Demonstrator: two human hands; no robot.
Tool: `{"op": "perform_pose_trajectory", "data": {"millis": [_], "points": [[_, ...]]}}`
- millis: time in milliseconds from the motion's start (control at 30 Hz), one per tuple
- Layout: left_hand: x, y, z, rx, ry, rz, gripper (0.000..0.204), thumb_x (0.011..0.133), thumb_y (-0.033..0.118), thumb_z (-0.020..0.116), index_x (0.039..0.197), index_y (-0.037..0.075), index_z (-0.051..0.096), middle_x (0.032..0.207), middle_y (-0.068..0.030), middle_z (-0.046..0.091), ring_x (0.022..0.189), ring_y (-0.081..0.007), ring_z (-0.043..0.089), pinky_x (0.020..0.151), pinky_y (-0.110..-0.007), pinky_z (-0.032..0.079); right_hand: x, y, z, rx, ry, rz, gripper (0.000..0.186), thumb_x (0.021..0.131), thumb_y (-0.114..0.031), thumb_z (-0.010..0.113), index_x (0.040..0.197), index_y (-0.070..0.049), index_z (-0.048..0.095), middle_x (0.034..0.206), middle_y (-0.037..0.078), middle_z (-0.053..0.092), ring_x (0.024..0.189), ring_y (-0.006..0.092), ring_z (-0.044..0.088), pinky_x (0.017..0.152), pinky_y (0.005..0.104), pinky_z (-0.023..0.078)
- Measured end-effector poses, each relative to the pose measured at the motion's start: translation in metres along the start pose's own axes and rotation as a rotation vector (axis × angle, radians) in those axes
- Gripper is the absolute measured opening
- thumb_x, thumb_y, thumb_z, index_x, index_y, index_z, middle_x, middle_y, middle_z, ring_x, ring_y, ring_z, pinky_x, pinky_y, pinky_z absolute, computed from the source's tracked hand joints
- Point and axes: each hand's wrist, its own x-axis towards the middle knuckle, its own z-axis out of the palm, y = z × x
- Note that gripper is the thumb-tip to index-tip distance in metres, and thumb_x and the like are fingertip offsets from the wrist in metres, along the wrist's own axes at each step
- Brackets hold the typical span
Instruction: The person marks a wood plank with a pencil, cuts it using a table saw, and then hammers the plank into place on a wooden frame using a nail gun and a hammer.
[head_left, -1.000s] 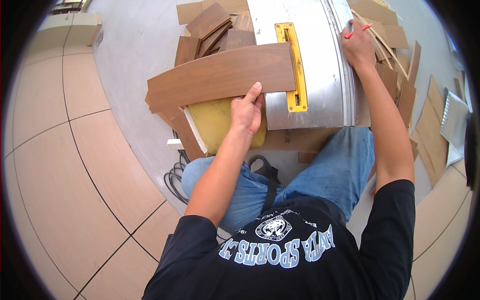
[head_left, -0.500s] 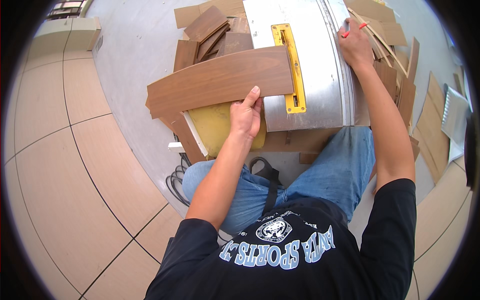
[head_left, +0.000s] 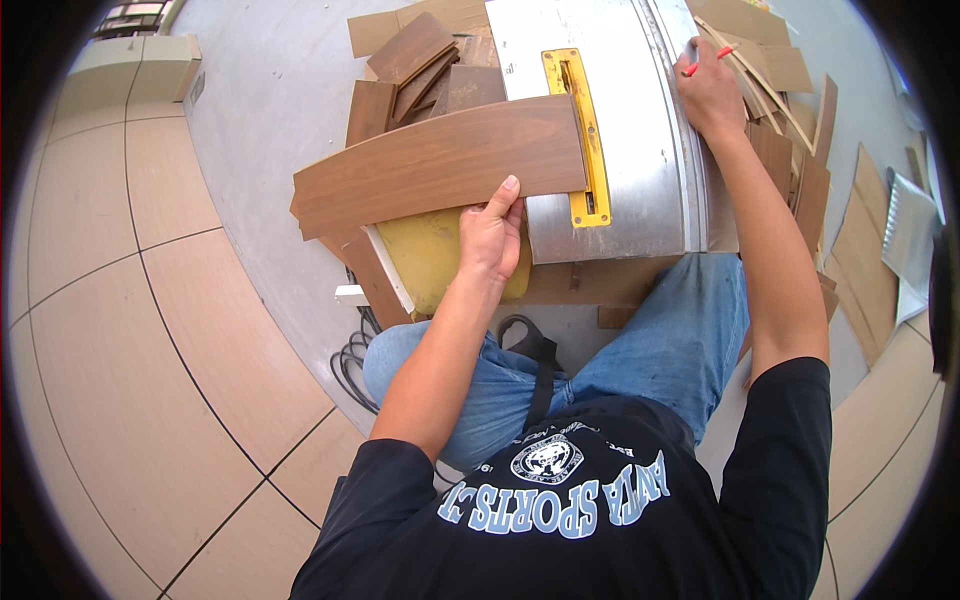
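A brown wood-look plank point(head_left: 430, 155) lies across the left part of a silver saw table point(head_left: 635, 200), its right end over the yellow slotted insert point(head_left: 598, 195). My left hand point(head_left: 485, 235) grips the plank's near edge, thumb on top and fingers curled below. At the table's right side rail my right hand point(head_left: 712, 95) is closed round a red pen or pencil point(head_left: 722, 55), with its fingertips beside the rail. A yellow panel point(head_left: 420, 260) sits under the plank.
Brown board offcuts point(head_left: 410, 50) are piled behind the plank; more boards and strips point(head_left: 800, 180) lie right. Black cables point(head_left: 350, 360) lie by my left leg. A large board point(head_left: 860, 260) and silver wrap point(head_left: 905, 230) lie farther right. A low tiled ledge point(head_left: 140, 70) stands upper left.
The plank and my left hand have shifted slightly toward me, and my right hand slightly left. The whole view has moved a little. Both grips look the same as before.
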Motion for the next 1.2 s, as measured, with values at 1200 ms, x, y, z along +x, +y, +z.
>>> {"op": "perform_pose_trajectory", "data": {"millis": [1200], "points": [[-0.164, 0.18, -0.083, -0.179, -0.197, 0.048, 0.028, 0.102, 0.017, 0.062, 0.126, 0.003, 0.064, 0.119, -0.0053, 0.071, 0.11, -0.0176, 0.067, 0.097, -0.036, 0.055, 0.002, 0.018, 0.003, -0.038, -0.037, -0.068, 0.053, 0.098, -0.041, 0.051, 0.139, -0.008, 0.055, 0.122, 0.031, 0.067, 0.114, 0.0494, 0.064, 0.099, 0.0531, 0.05]]}}
